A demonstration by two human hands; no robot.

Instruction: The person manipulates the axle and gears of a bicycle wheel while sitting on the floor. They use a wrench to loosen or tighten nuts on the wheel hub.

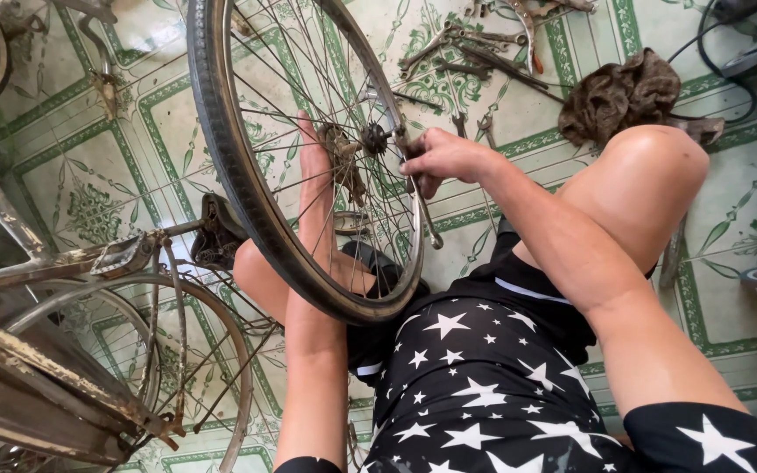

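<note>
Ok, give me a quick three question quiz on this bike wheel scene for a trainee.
1. True or false: the left hand reaches through the spokes of the bicycle wheel.
2. What does the right hand hold at the hub? A) wrench B) hammer C) pump
3. Fill in: near the person's knee, a brown ___ lies on the tiled floor.

Key: 1 true; 2 A; 3 rag.

Right hand (449, 158) grips wrench (422, 210) at wheel (247, 193) hub (left hand (315, 180) behind spokes).
</note>
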